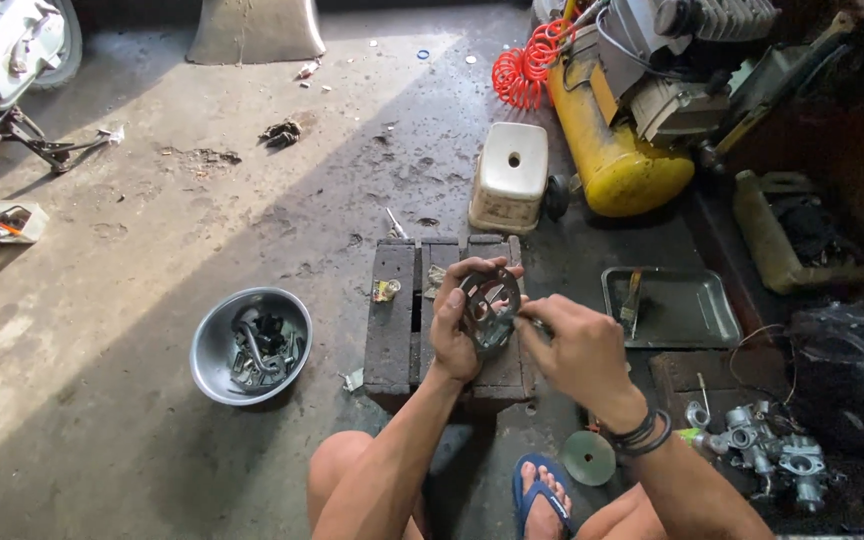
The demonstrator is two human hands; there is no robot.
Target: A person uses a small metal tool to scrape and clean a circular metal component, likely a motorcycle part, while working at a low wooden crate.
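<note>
while your left hand (455, 335) is gripping the round metal plate (490, 305), your right hand (577, 350) is pinching its edge above the wooden block (392, 320).

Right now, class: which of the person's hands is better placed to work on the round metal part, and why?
The right hand: its fingers pinch at the edge of the round metal part, while the left hand is taken up gripping and steadying it.

Stained concrete floor (152, 230), sunlit at left, shaded at right; dark wooden block (392, 320); white stool (510, 175)
</note>
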